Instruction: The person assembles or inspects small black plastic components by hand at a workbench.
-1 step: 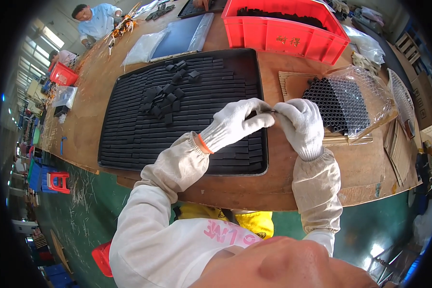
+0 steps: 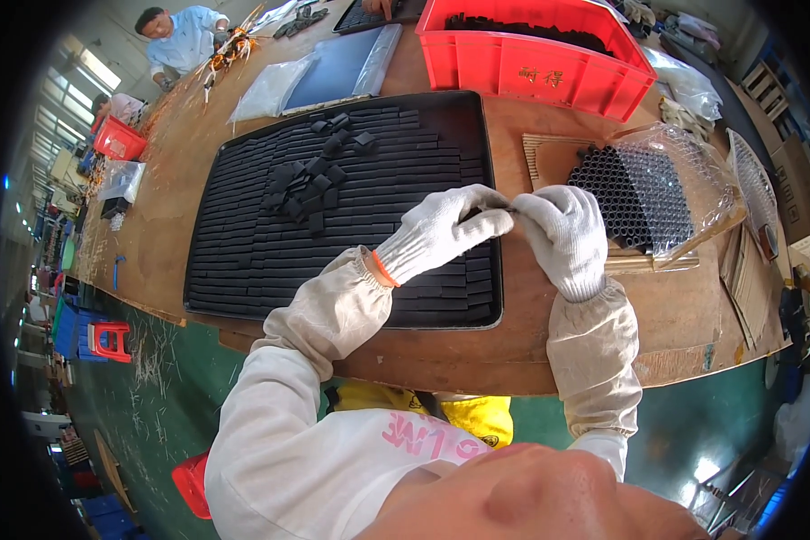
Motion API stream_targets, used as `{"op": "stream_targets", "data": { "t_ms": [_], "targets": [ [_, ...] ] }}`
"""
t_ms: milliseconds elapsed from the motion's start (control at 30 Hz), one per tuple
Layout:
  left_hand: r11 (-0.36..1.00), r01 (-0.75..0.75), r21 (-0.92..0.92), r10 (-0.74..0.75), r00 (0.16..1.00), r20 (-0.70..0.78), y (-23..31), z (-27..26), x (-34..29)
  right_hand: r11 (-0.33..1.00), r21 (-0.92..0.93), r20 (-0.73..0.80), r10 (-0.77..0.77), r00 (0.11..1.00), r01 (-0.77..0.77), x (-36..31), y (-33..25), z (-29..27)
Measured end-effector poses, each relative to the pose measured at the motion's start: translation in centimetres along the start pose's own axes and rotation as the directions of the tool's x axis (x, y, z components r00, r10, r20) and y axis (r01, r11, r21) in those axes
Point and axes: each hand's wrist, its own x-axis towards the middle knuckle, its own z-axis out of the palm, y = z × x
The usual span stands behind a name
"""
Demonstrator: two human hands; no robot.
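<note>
In front of me both gloved hands meet fingertip to fingertip, over the right edge of a large black tray. My left hand, in a white knitted glove, is closed in a pinch. Its fingers meet the pinched fingers of my right hand, gloved the same way. A small dark piece, mostly hidden, is between the fingertips of both hands. Rows of flat black rectangular pieces fill most of the tray. On top of the rows lies a loose heap of small black pieces.
Right of my hands, a stack of black tubes lies under clear plastic on cardboard. A red crate with dark pieces stands behind. Plastic-wrapped sheets lie beyond the tray. A person works at far left, near a red bin.
</note>
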Motion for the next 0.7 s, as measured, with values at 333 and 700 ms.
{"op": "stream_targets", "data": {
  "t_ms": [333,700],
  "targets": [
    [0.728,0.237,-0.643,-0.053,0.955,0.292,-2.1,-0.7,0.4,0.973,0.216,-0.005,0.083,0.996,-0.081,-0.6,0.2,0.9],
    [0.889,0.153,-0.432,-0.094,0.983,0.155,-1.2,-0.3,0.4,0.96,0.265,0.011,0.089,0.996,-0.089,-0.3,-0.4,0.7]
  ]
}}
